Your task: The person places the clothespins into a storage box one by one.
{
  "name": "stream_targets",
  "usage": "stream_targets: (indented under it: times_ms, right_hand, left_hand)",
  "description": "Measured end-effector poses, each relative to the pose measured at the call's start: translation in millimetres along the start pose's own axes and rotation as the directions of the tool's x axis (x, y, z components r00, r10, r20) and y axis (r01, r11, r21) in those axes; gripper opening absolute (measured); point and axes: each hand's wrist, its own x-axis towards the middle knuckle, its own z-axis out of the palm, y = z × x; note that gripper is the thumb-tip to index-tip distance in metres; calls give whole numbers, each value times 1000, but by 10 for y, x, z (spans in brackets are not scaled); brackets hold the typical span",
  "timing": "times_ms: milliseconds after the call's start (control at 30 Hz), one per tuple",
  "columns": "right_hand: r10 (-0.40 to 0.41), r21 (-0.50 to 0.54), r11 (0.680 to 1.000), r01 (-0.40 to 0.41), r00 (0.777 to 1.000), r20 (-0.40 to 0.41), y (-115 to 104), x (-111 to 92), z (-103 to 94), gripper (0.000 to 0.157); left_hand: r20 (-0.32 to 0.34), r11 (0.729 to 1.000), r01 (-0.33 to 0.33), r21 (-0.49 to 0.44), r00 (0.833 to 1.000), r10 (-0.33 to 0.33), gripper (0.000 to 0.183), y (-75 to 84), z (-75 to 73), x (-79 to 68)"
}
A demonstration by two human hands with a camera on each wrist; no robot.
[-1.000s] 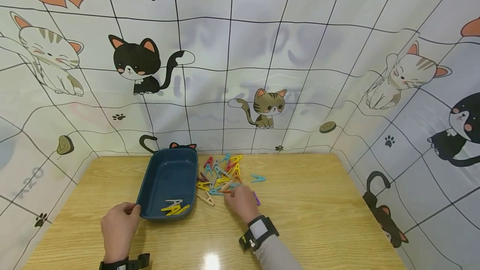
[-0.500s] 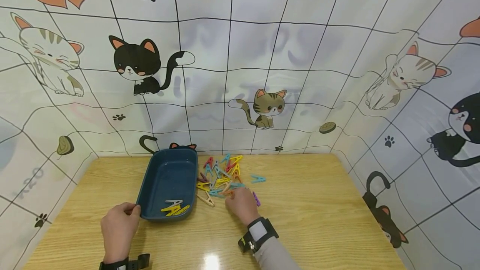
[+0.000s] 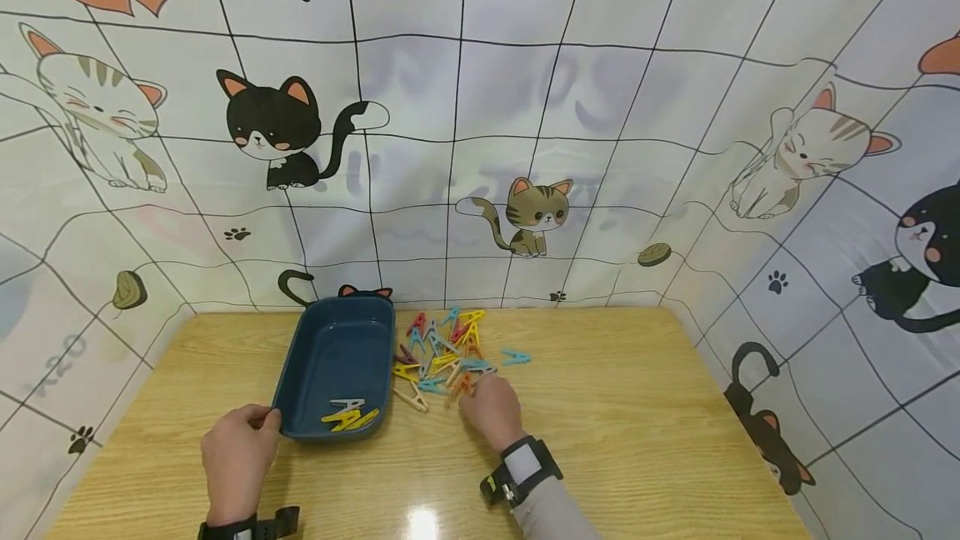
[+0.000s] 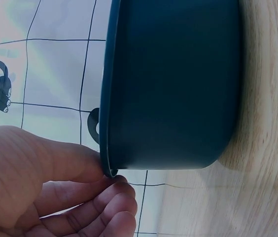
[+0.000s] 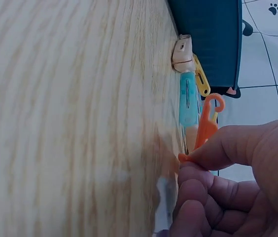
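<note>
My left hand (image 3: 238,461) pinches the near left corner of a dark blue plastic tray (image 3: 348,361) by its rim; in the left wrist view the thumb lies on one side of the rim (image 4: 110,98) and the fingers on the other. Inside the tray lie a grey clothespin (image 3: 348,402) and several yellow clothespins (image 3: 341,417). To the right of the tray, my right hand (image 3: 492,413) is at the near edge of a loose pile of coloured clothespins (image 3: 444,361). Between thumb and fingers it pinches an orange clothespin (image 5: 206,129), whose hooked end points up and away from the palm.
A beige clothespin (image 3: 412,397) lies between tray and pile. One light blue clothespin (image 3: 516,357) sits apart on the right. The wooden table (image 3: 637,423) ends at a cat-printed cloth (image 3: 495,107) at the back and sides.
My right hand has shifted slightly right and nearer, and the orange clothespin now shows at its fingertips. The purple clothespin beside it has gone out of sight. My left hand and the tray stay put.
</note>
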Motion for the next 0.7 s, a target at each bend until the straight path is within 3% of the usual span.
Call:
stream_targets:
  times_ms: [333,700]
  right_hand:
    - [-100,27,994,101,994,-42,2,-15,-47,52]
    - [-177,24,984,177,984,-33,-148,-25,-152,56]
  left_hand:
    - [-18,999,-38,-2,999,38,15,1,3,-3]
    - [-15,1000,-22,-8,1000,22,15,4,-1,-13]
